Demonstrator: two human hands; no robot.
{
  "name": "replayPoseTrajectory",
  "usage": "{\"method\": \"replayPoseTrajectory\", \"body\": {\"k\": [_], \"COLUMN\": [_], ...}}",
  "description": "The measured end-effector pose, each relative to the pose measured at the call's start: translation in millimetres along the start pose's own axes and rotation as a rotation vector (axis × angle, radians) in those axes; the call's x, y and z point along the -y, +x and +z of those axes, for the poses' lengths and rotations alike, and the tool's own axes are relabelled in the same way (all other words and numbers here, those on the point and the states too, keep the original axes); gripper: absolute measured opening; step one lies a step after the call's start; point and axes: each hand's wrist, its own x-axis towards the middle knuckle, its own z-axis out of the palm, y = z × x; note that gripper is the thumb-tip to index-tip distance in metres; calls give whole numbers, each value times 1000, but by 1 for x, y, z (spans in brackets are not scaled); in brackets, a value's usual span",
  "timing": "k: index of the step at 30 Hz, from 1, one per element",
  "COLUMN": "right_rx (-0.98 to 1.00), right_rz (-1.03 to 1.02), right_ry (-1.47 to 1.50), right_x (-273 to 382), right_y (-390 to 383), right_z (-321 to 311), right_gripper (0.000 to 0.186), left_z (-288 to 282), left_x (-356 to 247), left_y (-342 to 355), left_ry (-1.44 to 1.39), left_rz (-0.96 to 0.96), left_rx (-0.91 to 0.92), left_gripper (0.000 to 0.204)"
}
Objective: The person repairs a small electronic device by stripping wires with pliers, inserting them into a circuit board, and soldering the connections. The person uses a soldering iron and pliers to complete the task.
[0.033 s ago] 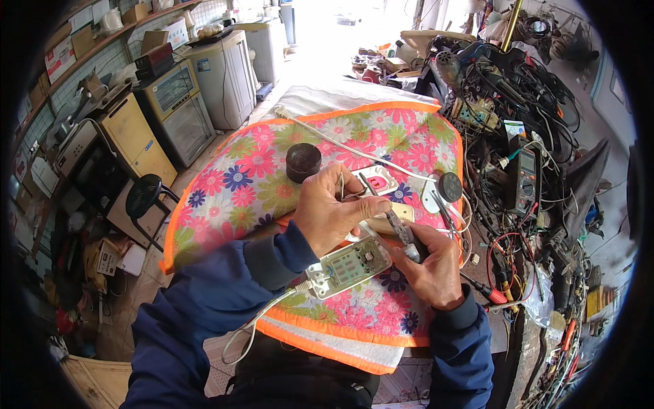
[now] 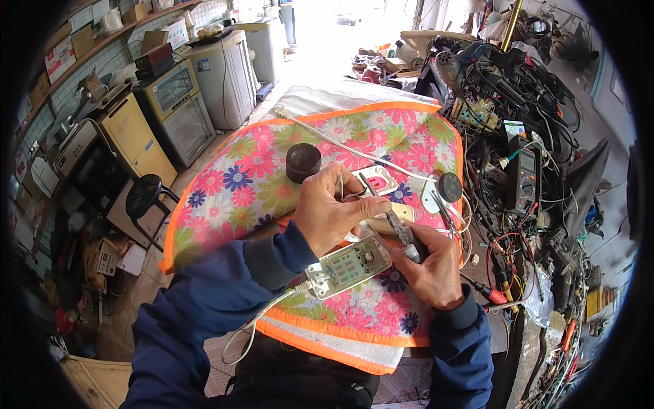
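My left hand [image 2: 337,211] is closed in a pinch above the flowered cloth, with a thin pale wire [image 2: 341,180] looping out at the fingers. My right hand [image 2: 434,269] grips a narrow, dark, blade-like tool [image 2: 395,223] by its greyish thick end. The tool slants up and leftward, reaching past my left thumb. Under the hands lies an opened white plastic housing [image 2: 351,268] with a pale inside; a white cord [image 2: 272,300] leaves its left end. Just beyond the hands are a white cover with a pink inside [image 2: 380,181] and a beige piece [image 2: 403,213], partly hidden.
The flowered cloth [image 2: 238,194] with orange edging holds a black round pot [image 2: 303,162], a dark disc [image 2: 448,186] and a long white cable [image 2: 354,148]. At right are a multimeter [image 2: 524,178], a red-handled probe [image 2: 494,295] and tangled wires. A black stool [image 2: 144,196] stands left.
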Motion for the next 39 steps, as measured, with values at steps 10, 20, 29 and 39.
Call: {"method": "replayPoseTrajectory", "body": {"k": [10,20,29,39], "right_rx": [10,-206,-176,-170], "right_rz": [190,-107,-216,-192], "right_ry": [232,-220,-450,-483], "right_x": [10,-7,-2,-5], "right_y": [3,2,0,0], "right_z": [-9,-14,-11,-9], "right_gripper": [33,40,52,60], "left_z": [-4,-6,-9,-7], "left_x": [8,12,15,21], "left_y": [0,0,2,0], "left_ry": [-13,-138,-94,90], "left_rz": [31,8,12,116], "left_rx": [57,155,163,110], "left_gripper": [33,31,36,29]}}
